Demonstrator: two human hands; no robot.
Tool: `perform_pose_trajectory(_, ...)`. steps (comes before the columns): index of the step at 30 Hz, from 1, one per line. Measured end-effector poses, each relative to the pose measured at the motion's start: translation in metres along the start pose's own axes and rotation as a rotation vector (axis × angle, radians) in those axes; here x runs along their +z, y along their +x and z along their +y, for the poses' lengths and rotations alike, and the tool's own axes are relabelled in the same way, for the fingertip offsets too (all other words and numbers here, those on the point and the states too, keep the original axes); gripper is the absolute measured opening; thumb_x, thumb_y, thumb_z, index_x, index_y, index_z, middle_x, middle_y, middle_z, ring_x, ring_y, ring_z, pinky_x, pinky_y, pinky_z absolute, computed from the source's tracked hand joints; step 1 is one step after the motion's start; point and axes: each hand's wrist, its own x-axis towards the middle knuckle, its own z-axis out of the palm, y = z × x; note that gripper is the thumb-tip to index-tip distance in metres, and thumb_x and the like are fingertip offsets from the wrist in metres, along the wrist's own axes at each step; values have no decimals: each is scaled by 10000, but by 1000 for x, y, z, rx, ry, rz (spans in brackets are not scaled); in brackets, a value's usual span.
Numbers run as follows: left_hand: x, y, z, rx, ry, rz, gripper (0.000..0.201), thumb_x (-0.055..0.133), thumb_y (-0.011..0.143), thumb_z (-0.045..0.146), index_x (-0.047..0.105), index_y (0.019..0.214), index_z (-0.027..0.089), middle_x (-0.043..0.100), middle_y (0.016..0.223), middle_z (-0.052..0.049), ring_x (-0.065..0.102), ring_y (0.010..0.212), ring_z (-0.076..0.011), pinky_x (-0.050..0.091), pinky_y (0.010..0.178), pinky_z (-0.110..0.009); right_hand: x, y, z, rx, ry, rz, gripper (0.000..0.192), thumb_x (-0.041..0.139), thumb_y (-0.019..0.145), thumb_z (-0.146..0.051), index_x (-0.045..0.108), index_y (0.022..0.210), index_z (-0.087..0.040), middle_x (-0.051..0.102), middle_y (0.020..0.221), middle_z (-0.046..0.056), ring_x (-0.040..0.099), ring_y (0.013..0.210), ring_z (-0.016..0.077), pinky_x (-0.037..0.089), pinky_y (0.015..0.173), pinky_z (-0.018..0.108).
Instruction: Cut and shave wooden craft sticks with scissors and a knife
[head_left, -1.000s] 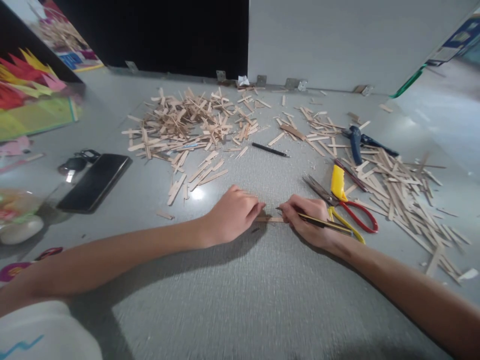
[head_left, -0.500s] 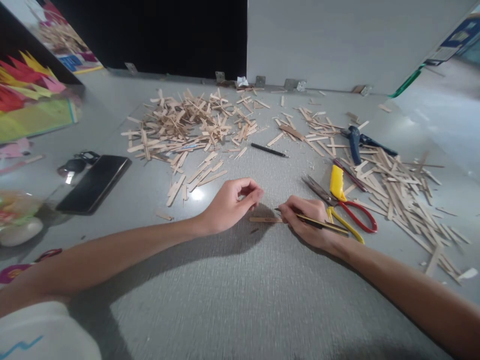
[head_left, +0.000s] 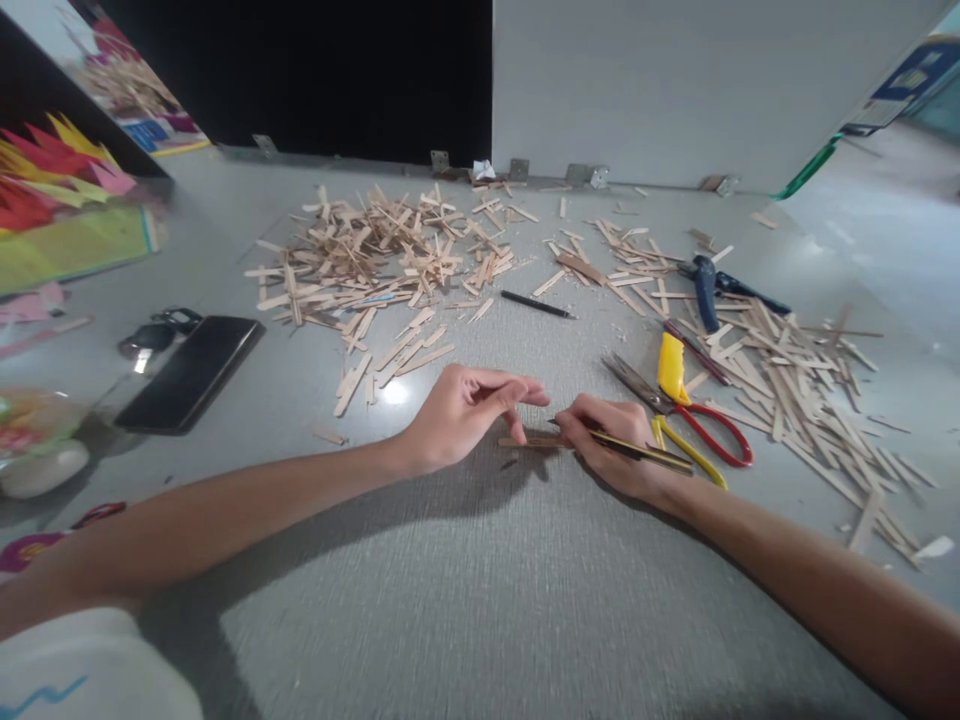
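No bin or box holds the wood: flat pale craft sticks lie loose in a heap (head_left: 382, 250) at upper centre and a second scatter (head_left: 795, 385) at right. The grey, finely textured table (head_left: 480, 590) runs to a white wall panel and a dark opening at the top of the frame. At centre, one short wooden stick (head_left: 529, 441) lies flat on the table. The right hand (head_left: 615, 445) is closed around a slim dark pencil (head_left: 645, 452), its tip at the stick. The left hand (head_left: 469, 410) hovers just above the stick, fingers loosely extended, gripping nothing. Red-and-yellow-handled scissors (head_left: 694, 420) lie just right; a black phone (head_left: 191, 372) sits at left.
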Motion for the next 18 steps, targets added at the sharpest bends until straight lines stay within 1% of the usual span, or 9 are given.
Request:
perform_pose_trajectory(4, 0, -2, 2, 2, 2, -9, 172, 857, 909, 339, 877, 905, 168, 845, 840, -60, 712, 522, -115, 604, 563, -227, 0, 0, 0, 4, 2, -6, 399, 520, 1114, -322, 554, 730, -219, 579, 575, -40, 466, 467, 85, 340, 494, 237)
perform_pose_trajectory(6, 0, -2, 2, -2, 2, -4, 81, 874, 863, 254, 870, 834, 178, 816, 736, -29, 700, 512, -106, 576, 531, -194, -1, 0, 0, 17, 6, -16, 404, 519, 1115, -330, 555, 728, -219, 596, 585, -34, 476, 471, 85, 348, 498, 237)
perform_pose_trajectory(7, 0, -2, 2, -8, 1, -2, 69, 874, 849, 229, 861, 804, 178, 793, 682, -16, 695, 507, -106, 567, 519, -185, -1, 0, -1, 24, 3, -19, 412, 519, 1115, -338, 549, 721, -219, 592, 584, -33, 474, 472, 85, 346, 497, 237)
perform_pose_trajectory(10, 2, -1, 3, -25, -5, -5, 116, 887, 817, 223, 821, 738, 169, 739, 602, 4, 674, 488, -106, 546, 488, -179, -1, 0, -1, 35, -17, -29, 432, 513, 1117, -365, 534, 709, -223, 574, 583, -33, 460, 475, 86, 332, 491, 242)
perform_pose_trajectory(12, 2, 0, 3, -20, 12, -12, 165, 884, 832, 254, 794, 732, 159, 744, 631, -2, 670, 497, -97, 549, 506, -179, -1, 1, -1, 28, -26, -30, 432, 509, 1117, -366, 533, 710, -225, 565, 579, -35, 444, 473, 87, 323, 489, 246)
perform_pose_trajectory(15, 1, 0, 4, -3, 25, -43, 260, 805, 944, 349, 740, 790, 150, 757, 720, -13, 684, 523, -85, 562, 547, -178, -1, 1, -1, -1, -20, -14, 419, 506, 1115, -344, 536, 715, -224, 570, 581, -35, 442, 473, 85, 315, 484, 244)
perform_pose_trajectory(18, -1, 1, 3, -42, -6, -125, 378, 699, 1029, 482, 652, 829, 165, 739, 772, -10, 678, 500, -83, 520, 471, -166, -1, 1, -1, -5, -26, -22, 411, 506, 1113, -340, 543, 720, -222, 578, 587, -31, 453, 477, 86, 313, 481, 242)
